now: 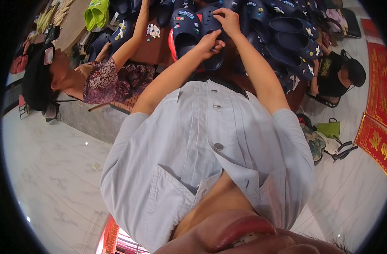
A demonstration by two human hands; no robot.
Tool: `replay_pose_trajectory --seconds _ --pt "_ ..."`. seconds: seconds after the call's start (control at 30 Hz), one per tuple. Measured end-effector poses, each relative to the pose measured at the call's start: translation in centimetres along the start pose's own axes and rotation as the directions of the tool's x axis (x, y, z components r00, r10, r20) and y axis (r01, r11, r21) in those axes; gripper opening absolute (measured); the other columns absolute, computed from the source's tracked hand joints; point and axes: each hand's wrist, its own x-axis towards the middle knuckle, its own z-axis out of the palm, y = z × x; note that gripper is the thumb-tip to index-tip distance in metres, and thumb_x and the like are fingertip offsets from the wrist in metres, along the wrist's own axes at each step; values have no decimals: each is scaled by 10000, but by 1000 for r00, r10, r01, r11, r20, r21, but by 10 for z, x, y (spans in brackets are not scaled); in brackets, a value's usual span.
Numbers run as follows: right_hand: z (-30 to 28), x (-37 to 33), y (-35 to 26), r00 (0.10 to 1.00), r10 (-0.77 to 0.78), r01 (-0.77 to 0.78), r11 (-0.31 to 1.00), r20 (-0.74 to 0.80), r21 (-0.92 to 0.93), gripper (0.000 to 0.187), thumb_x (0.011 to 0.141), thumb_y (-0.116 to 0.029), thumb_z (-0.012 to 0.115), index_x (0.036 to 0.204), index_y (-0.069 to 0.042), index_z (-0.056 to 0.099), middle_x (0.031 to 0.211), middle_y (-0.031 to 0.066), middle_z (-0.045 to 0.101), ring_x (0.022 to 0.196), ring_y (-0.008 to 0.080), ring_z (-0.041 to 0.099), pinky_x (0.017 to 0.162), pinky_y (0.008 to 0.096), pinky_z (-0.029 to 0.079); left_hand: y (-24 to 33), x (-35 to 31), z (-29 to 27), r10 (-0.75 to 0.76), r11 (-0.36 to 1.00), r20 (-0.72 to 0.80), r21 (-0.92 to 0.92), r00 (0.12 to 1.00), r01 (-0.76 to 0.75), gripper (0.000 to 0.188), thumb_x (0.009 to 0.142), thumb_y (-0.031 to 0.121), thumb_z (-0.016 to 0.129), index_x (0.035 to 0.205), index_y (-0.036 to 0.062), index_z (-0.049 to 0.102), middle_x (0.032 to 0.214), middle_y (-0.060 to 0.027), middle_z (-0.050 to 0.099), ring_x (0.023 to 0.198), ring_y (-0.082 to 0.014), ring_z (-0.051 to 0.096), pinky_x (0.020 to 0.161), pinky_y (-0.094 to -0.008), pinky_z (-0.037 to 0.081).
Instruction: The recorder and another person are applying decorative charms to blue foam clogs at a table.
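Note:
My left hand (pixel 211 45) is curled over the opening of a navy clog (pixel 207 23), which lies with its holed toe pointing away from me. The fingers seem to grip the clog's upper. Above the toe of that clog, my right hand (pixel 229 22) has thumb and index finger pinched together close to the holes. Whatever sits between those fingertips is too small to make out. To the left lies another navy clog (pixel 186 24) with colourful charms fixed on its toe. Part of a red round object (pixel 172 44) shows beneath it.
Several navy clogs (pixel 291 40) with charms crowd the table's right side. Small white charms (pixel 153 31) lie in a pile at the left, near lime-green clogs (pixel 96 16). One co-worker (pixel 108 80) sits at my left, another person (pixel 335 76) at the right. Bags (pixel 329 129) stand on the floor.

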Motion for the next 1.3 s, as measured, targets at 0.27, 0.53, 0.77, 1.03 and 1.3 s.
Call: replay_pose_trajectory --seconds 0.27,0.53,0.77,1.03,1.3 --pt "10 14 14 946 -248 284 945 209 -160 135 758 -58 663 890 -58 692 916 64 681 882 238 634 796 324 501 -9 7 -3 158 973 8 170 987 -157 325 957 365 449 1000 44 451 684 -98 599 435 -95 413 390 -225 284" --pt "11 11 20 915 -319 369 909 249 -193 174 763 -26 634 916 -74 699 951 51 681 923 230 618 832 326 492 -9 11 0 253 940 -42 245 967 -235 283 964 309 419 1029 35 402 668 -116 592 439 -105 424 399 -233 293" --pt "5 7 13 872 -376 476 800 314 -364 260 764 -115 566 990 -157 687 1009 20 669 1041 210 564 873 348 434 -9 19 1 313 923 -69 258 947 -286 262 959 243 418 1013 -13 405 648 -135 597 434 -130 455 401 -249 342" --pt "-10 17 -12 713 -330 668 588 619 -457 388 792 -185 512 1175 -194 572 1140 -10 615 1155 186 506 944 368 378 -5 20 0 338 893 -17 321 941 -315 288 952 248 370 988 8 526 623 -87 596 440 -113 459 404 -225 331" --pt "-9 20 -32 782 -145 550 618 607 -561 399 849 -191 511 1226 -309 574 1177 28 608 1162 182 504 915 373 368 6 6 0 211 957 -2 202 978 -206 246 959 285 431 1000 51 490 659 -77 575 439 -99 400 379 -213 259"
